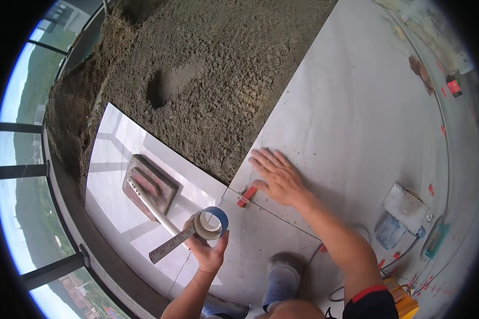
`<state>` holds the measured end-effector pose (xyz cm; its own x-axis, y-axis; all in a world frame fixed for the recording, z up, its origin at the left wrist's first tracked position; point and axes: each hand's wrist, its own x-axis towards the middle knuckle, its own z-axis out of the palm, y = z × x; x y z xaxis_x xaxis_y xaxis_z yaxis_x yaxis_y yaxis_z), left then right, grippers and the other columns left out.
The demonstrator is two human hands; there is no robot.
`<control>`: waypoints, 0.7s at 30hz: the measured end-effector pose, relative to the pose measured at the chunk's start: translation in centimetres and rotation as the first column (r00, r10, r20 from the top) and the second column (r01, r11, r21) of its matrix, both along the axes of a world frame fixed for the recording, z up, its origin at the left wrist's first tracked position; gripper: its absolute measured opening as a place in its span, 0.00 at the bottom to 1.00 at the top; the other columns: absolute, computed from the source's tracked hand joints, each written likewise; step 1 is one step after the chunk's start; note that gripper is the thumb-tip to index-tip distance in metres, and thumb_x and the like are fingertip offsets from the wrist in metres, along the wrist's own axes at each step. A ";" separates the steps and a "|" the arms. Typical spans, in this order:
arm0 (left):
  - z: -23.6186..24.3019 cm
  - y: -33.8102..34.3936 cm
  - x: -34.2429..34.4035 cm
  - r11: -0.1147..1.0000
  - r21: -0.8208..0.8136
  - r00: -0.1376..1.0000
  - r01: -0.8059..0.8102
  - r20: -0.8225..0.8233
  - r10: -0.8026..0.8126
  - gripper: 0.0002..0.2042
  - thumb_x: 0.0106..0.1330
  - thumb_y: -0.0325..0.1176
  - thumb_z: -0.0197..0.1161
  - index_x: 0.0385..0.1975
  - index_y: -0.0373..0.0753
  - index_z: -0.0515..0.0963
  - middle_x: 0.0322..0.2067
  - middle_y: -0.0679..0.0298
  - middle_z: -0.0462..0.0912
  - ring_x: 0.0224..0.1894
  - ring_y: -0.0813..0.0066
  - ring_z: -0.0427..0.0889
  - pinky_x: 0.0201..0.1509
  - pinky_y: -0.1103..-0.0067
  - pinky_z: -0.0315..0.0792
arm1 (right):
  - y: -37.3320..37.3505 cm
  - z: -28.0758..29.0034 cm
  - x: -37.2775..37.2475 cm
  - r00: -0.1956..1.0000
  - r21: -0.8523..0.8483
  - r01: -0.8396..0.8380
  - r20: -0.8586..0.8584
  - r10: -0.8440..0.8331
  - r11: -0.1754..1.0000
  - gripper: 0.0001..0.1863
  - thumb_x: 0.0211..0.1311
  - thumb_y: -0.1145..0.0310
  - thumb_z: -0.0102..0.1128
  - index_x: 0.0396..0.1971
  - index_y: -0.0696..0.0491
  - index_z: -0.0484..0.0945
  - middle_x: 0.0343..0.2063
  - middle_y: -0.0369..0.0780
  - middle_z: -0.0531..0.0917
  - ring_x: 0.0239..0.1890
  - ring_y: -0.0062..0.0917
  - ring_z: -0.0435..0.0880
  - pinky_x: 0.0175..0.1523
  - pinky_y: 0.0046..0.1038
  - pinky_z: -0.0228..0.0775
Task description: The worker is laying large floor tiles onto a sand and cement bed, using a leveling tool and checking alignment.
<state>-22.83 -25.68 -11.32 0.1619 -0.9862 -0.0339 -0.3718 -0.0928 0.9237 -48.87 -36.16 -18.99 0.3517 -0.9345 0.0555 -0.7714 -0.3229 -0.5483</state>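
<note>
My left hand [210, 255] grips a blue-and-cream roll [222, 217] together with a graduated metal rule [167, 247] and a long white handled tool [167, 220], whose far end reaches over a rectangular float [165, 189]. That float lies on a glossy white tile [109, 196]. My right hand [277, 178] is spread open on the larger pale tile [346, 85], close to the mortar's edge, with a red spacer [244, 200] beside its thumb and tile joint.
Rough grey mortar [213, 69] fills the upper middle. At right sit a metal tool [402, 207], red wedges [431, 189], cables and a yellow object [402, 300]. Railed windows [24, 207] curve along the left. My grey shoe [282, 274] is at the bottom.
</note>
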 end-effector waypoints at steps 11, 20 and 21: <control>-1.6 -9.1 -12.2 0.984 0.036 0.970 0.177 0.166 -0.180 0.37 0.49 0.32 0.81 0.59 0.33 0.67 0.53 0.53 0.74 0.57 0.59 0.74 0.64 0.67 0.67 | 4.1 -3.4 -17.9 0.622 -0.322 0.664 -0.263 -0.737 0.675 0.31 0.77 0.53 0.44 0.67 0.62 0.66 0.71 0.46 0.64 0.73 0.42 0.61 0.77 0.42 0.52; -7.9 -11.2 -15.3 0.985 0.140 0.982 0.104 0.143 -0.124 0.37 0.51 0.32 0.80 0.59 0.30 0.66 0.53 0.54 0.73 0.58 0.61 0.72 0.66 0.69 0.62 | 3.8 -2.6 -17.1 0.563 -0.330 0.766 -0.068 -0.824 0.551 0.23 0.73 0.59 0.52 0.59 0.60 0.76 0.65 0.43 0.73 0.69 0.41 0.68 0.73 0.42 0.61; -8.1 -11.2 -15.2 0.981 0.152 0.976 0.119 0.163 -0.143 0.37 0.51 0.32 0.80 0.59 0.30 0.66 0.53 0.54 0.73 0.58 0.61 0.72 0.66 0.69 0.62 | 3.9 -2.6 -17.1 0.550 -0.307 0.783 -0.064 -0.833 0.541 0.23 0.73 0.59 0.52 0.59 0.60 0.76 0.65 0.43 0.73 0.69 0.41 0.68 0.73 0.42 0.61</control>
<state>-38.00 -36.90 -19.42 0.0471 -0.9865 -0.1568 -0.5417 -0.1571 0.8258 -65.97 -32.25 -21.54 -0.5223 -0.7915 0.3175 -0.8364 0.4028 -0.3718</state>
